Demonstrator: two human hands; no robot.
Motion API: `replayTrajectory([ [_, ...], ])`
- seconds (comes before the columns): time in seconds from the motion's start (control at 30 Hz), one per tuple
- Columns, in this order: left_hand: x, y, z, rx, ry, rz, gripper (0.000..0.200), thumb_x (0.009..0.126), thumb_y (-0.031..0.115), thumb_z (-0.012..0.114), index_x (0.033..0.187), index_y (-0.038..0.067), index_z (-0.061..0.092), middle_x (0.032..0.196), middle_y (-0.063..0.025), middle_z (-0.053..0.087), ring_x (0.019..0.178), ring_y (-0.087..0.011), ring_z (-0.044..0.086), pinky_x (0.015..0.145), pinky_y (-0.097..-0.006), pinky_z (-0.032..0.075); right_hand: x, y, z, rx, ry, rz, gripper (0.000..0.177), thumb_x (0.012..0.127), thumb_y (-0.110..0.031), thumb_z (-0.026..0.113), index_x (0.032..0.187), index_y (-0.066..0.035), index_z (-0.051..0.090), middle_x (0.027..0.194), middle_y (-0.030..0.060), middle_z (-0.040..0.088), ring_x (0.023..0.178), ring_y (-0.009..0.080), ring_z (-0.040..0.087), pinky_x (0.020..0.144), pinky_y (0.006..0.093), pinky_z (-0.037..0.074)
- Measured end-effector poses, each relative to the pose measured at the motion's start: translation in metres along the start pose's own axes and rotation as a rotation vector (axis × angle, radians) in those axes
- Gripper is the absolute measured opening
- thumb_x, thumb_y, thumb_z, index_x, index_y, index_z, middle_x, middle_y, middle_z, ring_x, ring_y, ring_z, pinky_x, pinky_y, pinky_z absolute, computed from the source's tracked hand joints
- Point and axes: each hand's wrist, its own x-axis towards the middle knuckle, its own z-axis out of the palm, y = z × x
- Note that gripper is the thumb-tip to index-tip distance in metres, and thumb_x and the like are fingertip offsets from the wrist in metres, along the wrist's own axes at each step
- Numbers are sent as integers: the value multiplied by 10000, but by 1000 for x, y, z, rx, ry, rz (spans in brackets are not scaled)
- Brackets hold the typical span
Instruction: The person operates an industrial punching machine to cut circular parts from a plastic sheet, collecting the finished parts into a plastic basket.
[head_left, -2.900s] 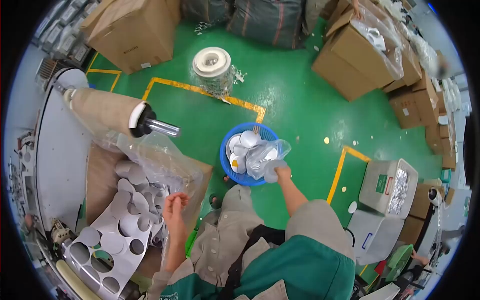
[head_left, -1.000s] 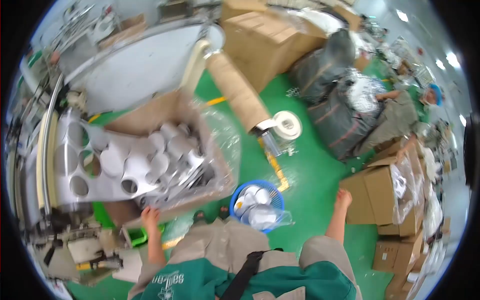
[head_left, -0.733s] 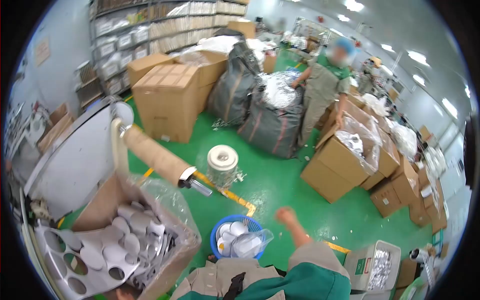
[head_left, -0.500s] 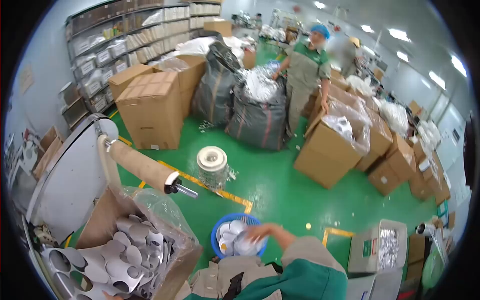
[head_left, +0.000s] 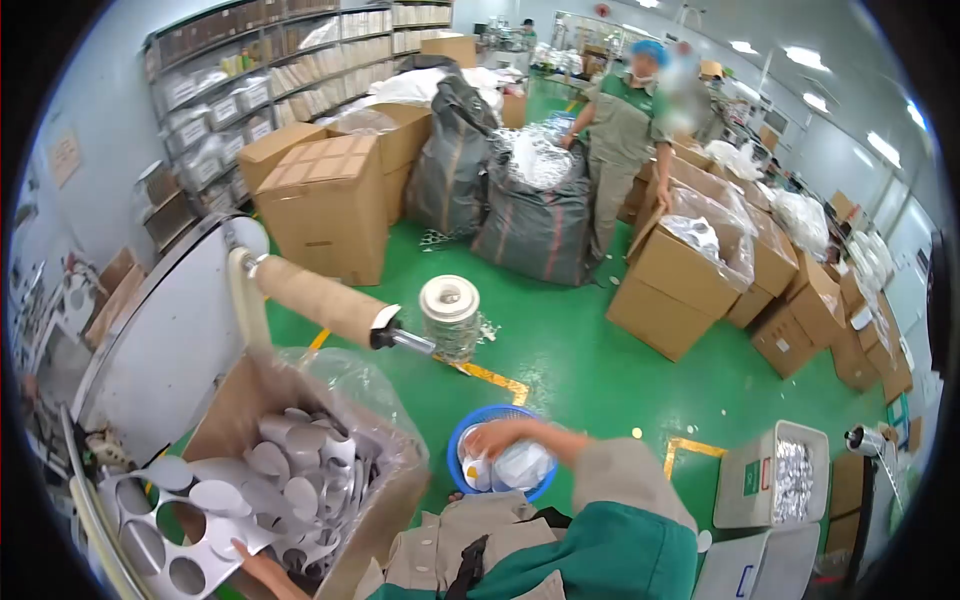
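My right hand (head_left: 500, 437) reaches palm down into a round blue basket (head_left: 550, 482) near my body. Its fingers bend over white round discs (head_left: 520, 465) inside, and their tips are hard to make out. At lower left, my left hand (head_left: 262, 572) grips the edge of a silvery-white punched sheet (head_left: 215, 530) with large round holes. That sheet lies over a cardboard box (head_left: 395, 500) lined with clear plastic, among many loose discs and cut scraps (head_left: 305, 490).
A cardboard-covered roller (head_left: 325, 300) juts out above the box. Beyond it stands a wrapped white roll (head_left: 450, 315). A co-worker (head_left: 625, 130) stands between a grey sack (head_left: 535, 230) and an open carton (head_left: 660, 300). Grey bins (head_left: 735, 490) are at right.
My right hand has shifted left across the basket. My left hand has come further into view at the punched sheet. The camera view has turned slightly left.
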Motion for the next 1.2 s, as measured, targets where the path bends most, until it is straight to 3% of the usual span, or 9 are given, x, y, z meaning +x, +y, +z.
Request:
replayTrajectory([
  [0.07, 4, -3, -2, 72, 20, -1, 556, 865, 373, 534, 1210, -50, 434, 1123, -144, 533, 962, -251, 538, 817, -404, 421, 77, -89, 76, -259, -514, -129, 460, 857, -331, 517, 1205, -32, 481, 1079, 141, 574, 981, 220, 556, 835, 361, 435],
  [0.13, 5, -2, -1, 58, -29, -16, 544, 866, 371, 535, 1203, -46, 440, 1122, -141, 537, 974, -243, 544, 813, -386, 431, 182, -94, 154, -576, -181, -941, 443, 835, -288, 532, 1179, -13, 485, 980, 140, 607, 866, 286, 589, 743, 367, 459],
  [0.3, -44, 42, 29, 140, 16, -99, 483, 870, 285, 541, 1187, -64, 434, 1142, -143, 521, 982, -224, 533, 818, -338, 417, 166, -235, 201, -189, -28, -727, 407, 803, -246, 567, 1134, -16, 510, 892, 137, 620, 823, 261, 596, 718, 360, 459],
  [0.53, -26, 13, 6, 52, -7, -126, 421, 867, 236, 535, 1224, 41, 430, 1151, -80, 520, 1016, -192, 503, 840, -343, 368, 175, -214, 245, -424, -337, -568, 346, 807, -245, 581, 1061, -13, 545, 856, 126, 629, 808, 283, 598, 699, 370, 456],
  [0.67, -22, 8, 12, 81, 91, -107, 407, 876, 200, 515, 1210, -14, 421, 1150, -111, 514, 972, -212, 528, 826, -341, 385, 224, -176, 257, -535, -406, -794, 370, 790, -270, 620, 1053, -18, 552, 909, 165, 617, 874, 324, 582, 720, 391, 449],
  [0.8, -38, 22, 30, 30, 102, -59, 418, 854, 94, 481, 1222, -83, 390, 1153, -195, 492, 992, -288, 529, 844, -417, 445, 200, -195, 226, -501, -349, -672, 323, 763, -276, 608, 938, -5, 592, 918, 183, 615, 879, 332, 582, 705, 400, 448],
  [0.97, -21, -10, 0, 246, 241, 34, 291, 838, 146, 508, 899, -139, 519, 850, -144, 573, 719, -224, 538, 625, -351, 428, 175, -183, 159, -563, -384, -480, 293, 765, -294, 558, 794, -5, 595, 787, 157, 618, 713, 288, 582, 620, 375, 444],
  [1.07, 1, -40, -23, 106, 148, 68, 376, 856, 109, 504, 1129, -132, 413, 1098, -204, 513, 950, -277, 538, 821, -373, 436, 169, -138, 115, -546, -129, -598, 331, 795, -333, 536, 809, -7, 590, 761, 153, 612, 682, 274, 576, 603, 366, 442],
  [1.2, -21, -6, 15, -15, 200, 45, 379, 850, 58, 452, 1189, -97, 389, 1148, -210, 486, 968, -290, 532, 820, -392, 445, 118, -67, 38, -385, -135, -222, 403, 846, -405, 513, 1009, -45, 590, 933, 119, 619, 869, 198, 563, 782, 335, 430],
])
